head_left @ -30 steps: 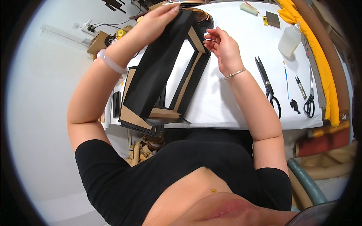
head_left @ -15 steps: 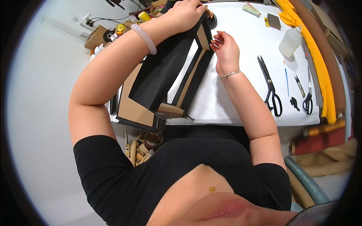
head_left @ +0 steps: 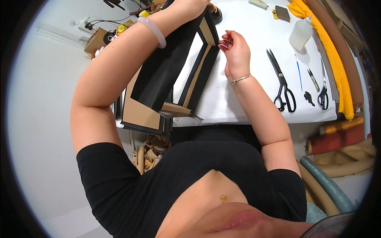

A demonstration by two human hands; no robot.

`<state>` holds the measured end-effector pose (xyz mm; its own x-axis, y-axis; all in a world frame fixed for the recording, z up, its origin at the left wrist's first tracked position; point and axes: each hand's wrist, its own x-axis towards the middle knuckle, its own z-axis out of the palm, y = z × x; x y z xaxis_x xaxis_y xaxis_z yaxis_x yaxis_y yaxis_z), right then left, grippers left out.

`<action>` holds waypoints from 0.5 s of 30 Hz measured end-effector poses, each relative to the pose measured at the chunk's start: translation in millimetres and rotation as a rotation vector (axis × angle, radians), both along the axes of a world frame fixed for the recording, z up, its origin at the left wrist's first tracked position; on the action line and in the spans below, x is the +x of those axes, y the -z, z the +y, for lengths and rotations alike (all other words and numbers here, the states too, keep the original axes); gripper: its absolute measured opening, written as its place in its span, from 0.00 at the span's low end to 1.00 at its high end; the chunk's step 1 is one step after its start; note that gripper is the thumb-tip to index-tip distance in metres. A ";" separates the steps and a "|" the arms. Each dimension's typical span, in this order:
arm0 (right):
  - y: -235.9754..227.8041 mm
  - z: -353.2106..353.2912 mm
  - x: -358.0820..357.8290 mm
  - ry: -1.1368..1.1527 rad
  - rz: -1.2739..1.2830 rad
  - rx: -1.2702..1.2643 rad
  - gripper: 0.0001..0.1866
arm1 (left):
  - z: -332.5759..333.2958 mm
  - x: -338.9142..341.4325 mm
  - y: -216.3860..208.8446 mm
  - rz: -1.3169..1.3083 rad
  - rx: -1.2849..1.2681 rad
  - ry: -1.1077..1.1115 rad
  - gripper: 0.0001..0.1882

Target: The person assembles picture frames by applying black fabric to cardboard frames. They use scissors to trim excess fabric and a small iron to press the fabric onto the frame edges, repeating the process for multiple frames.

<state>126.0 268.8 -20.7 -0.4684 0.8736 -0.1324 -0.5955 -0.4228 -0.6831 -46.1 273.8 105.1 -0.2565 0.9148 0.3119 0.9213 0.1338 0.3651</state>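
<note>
A black open frame with tan inner faces (head_left: 143,115), like a box body without panels, stands tilted at the left of the white-covered table (head_left: 242,107). My left hand (head_left: 192,8) lies at its far end, under the upper picture edge; its fingers are mostly cut off. Beside the frame's far right corner is my right hand (head_left: 238,51), its fingers loosely curled and apart, with nothing seen in them. Their tips come close to the black edge; whether they touch it I cannot tell. A dark strip (head_left: 186,115) juts from the frame's near end.
To the right lie large black-handled shears (head_left: 281,81), a thin blue brush (head_left: 298,73), thread snips (head_left: 313,79) and smaller scissors (head_left: 323,93). A translucent bottle (head_left: 301,35) stands farther back. Yellow cloth (head_left: 329,59) runs along the right edge. Rolls of material (head_left: 327,184) stand below right.
The tabletop things sit slightly higher and further left in the picture. My left hand's fingers have slipped past the upper edge; my right hand keeps nearly the same pose by the frame.
</note>
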 end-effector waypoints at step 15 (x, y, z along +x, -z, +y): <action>-2.1 -1.8 20.2 0.046 0.012 0.007 0.12 | 19.3 6.0 -5.3 0.040 -0.297 -0.093 0.23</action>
<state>146.2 266.9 -18.6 -0.4292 0.8950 -0.1211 -0.6222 -0.3902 -0.6787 -40.1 293.1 110.3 -0.3366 0.9405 0.0462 0.9128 0.3138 0.2612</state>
